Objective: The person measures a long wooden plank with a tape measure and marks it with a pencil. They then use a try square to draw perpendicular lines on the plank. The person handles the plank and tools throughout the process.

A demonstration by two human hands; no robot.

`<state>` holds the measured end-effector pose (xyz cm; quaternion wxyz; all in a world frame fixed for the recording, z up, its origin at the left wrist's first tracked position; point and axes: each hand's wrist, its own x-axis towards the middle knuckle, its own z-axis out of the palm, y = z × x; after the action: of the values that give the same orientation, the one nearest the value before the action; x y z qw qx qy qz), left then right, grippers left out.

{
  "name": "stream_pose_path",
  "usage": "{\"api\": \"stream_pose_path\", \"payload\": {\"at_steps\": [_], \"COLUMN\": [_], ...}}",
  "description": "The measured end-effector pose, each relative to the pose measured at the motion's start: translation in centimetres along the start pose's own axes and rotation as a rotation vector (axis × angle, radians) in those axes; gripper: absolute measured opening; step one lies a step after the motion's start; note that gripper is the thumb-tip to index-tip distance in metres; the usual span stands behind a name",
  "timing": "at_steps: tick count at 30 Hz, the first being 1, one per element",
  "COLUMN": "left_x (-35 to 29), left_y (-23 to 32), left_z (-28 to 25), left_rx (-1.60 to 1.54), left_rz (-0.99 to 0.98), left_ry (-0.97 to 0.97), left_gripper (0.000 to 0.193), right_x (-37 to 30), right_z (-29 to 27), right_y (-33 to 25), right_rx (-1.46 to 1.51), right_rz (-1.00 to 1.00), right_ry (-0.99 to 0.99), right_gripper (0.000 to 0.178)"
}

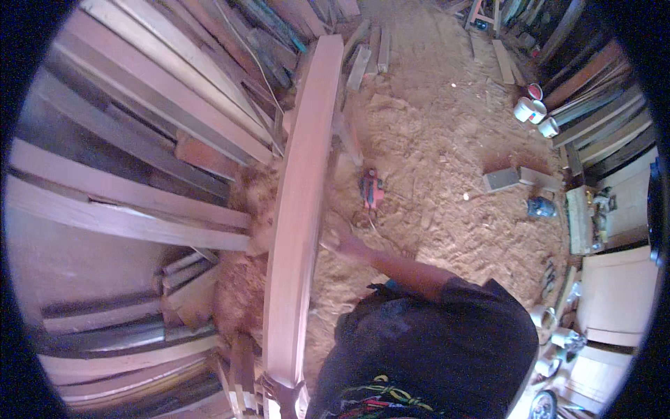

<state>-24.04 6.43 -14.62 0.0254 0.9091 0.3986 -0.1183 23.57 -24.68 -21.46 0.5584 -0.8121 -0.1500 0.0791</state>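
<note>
A long, pale wooden beam (pixel 300 188) runs from the near left to the far middle, raised above the floor. At its near end, my left hand (pixel 283 391) looks wrapped over the wood; shadow covers part of it. My right arm reaches across to the beam's right side. My right hand (pixel 340 243) is at or close to that edge, its fingers blurred. Beyond that hand, a red and black power tool (pixel 372 190) lies on the floor with a cord beside it.
Stacked boards (pixel 167 84) crowd the left, some ends close to the beam. A wooden support leg (pixel 347 140) stands under the beam. Sawdust covers the floor (pixel 426 140). Buckets (pixel 525 109), grey blocks (pixel 501 179) and pale panels (pixel 618 293) line the right.
</note>
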Motion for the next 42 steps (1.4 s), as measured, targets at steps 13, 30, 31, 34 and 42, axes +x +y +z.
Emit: {"api": "stream_pose_path", "payload": {"at_steps": [13, 30, 31, 34, 42], "left_x": [19.5, 38.2, 38.9, 40.1, 43.0], "left_y": [37.2, 69.1, 70.6, 75.4, 84.9], "left_z": [-5.8, -9.4, -10.0, -12.4, -16.6], "left_rx": [-0.202, -0.169, -0.227, -0.273, -0.112], "left_rz": [0.513, 0.537, 0.529, 0.506, 0.443], "left_ry": [0.215, 0.360, 0.322, 0.249, 0.158], "left_gripper": [0.142, 0.143, 0.144, 0.146, 0.148], "right_x": [-12.7, -8.7, -7.8, -2.4, 34.6], "right_z": [-28.0, -41.2, -42.6, -45.5, -52.4], "right_y": [21.7, 34.2, 34.2, 35.4, 37.3], "right_rx": [-0.404, 0.366, 0.497, 0.280, -0.397], "right_rz": [0.593, 1.016, 1.070, 1.076, 0.139], "right_ry": [-0.064, 0.308, 0.326, 0.262, 0.180], "right_gripper": [0.049, 0.031, 0.032, 0.032, 0.045]}}
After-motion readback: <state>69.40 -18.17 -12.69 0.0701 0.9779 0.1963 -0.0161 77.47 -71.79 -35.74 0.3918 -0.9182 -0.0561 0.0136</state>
